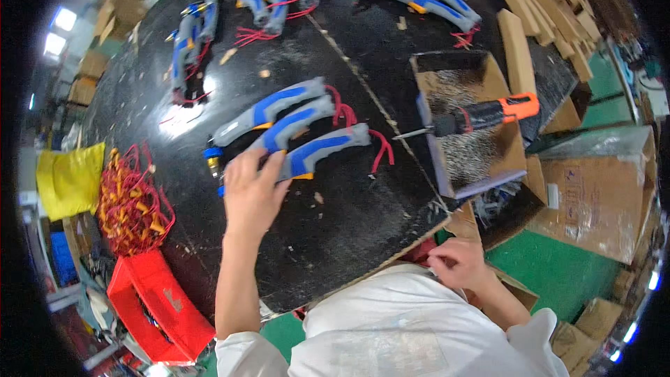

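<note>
Three curved blue-and-grey torch-like handles lie side by side on the black table, with red wires at their right ends and orange triggers. My left hand has its fingers bent over the left ends of the middle handle and the near handle, covering part of both. Beyond them lies the far handle, a brass-and-blue fitting at its left end. My right hand is at the table's front edge by my shirt, fingers curled; whatever is in them, if anything, is hidden.
An orange-and-black power screwdriver lies across a cardboard box of small screws. More wired handles lie along the far side. Orange triggers with red wires are heaped left, beside a red bin. Wooden strips stand far right.
</note>
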A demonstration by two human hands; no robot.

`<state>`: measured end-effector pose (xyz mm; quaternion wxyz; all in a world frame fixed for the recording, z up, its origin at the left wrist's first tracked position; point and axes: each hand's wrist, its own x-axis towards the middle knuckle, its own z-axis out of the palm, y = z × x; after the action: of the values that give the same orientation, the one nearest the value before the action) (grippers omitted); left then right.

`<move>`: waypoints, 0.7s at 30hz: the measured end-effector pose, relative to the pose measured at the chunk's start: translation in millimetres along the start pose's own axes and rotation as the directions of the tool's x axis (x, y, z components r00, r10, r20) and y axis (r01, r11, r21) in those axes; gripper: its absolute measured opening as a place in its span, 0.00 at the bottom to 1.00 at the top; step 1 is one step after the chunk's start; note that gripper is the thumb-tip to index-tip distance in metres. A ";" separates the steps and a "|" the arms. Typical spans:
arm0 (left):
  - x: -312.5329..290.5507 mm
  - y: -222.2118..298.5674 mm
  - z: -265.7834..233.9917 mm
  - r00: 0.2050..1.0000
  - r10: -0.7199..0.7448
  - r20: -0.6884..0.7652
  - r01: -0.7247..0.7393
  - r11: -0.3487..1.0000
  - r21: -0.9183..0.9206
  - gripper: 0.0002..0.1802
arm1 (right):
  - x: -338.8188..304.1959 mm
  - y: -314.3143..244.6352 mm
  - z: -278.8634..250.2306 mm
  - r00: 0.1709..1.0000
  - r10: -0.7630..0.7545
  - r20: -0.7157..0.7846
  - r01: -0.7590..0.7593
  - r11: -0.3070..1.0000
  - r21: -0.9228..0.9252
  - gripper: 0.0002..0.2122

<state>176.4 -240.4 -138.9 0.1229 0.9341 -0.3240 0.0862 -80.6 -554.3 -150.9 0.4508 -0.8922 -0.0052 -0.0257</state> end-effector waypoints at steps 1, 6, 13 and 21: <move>-1.7 0.4 0.7 1.000 0.025 0.005 -0.025 1.000 0.005 0.30 | 23.9 -18.6 7.3 0.990 -0.142 -0.017 0.142 0.990 -0.001 0.06; -12.4 -3.7 -6.5 0.990 -0.044 0.134 0.034 0.997 0.075 0.21 | 137.7 -51.2 51.3 0.896 -0.413 -0.163 0.365 0.894 -0.261 0.18; -34.2 -21.0 -40.1 0.943 0.008 0.332 0.087 0.958 -0.272 0.22 | 183.9 -48.9 48.1 0.941 -0.334 0.043 0.331 0.893 -0.305 0.23; -31.6 -48.9 -47.2 0.707 0.188 0.682 0.297 0.796 -0.527 0.24 | 175.7 -35.0 38.8 0.927 -0.314 0.207 0.338 0.937 -0.091 0.20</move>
<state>178.7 -171.4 -109.9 0.2824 0.8142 -0.3263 -0.3884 95.3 -504.8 -136.8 0.3808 -0.9038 -0.1947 -0.0157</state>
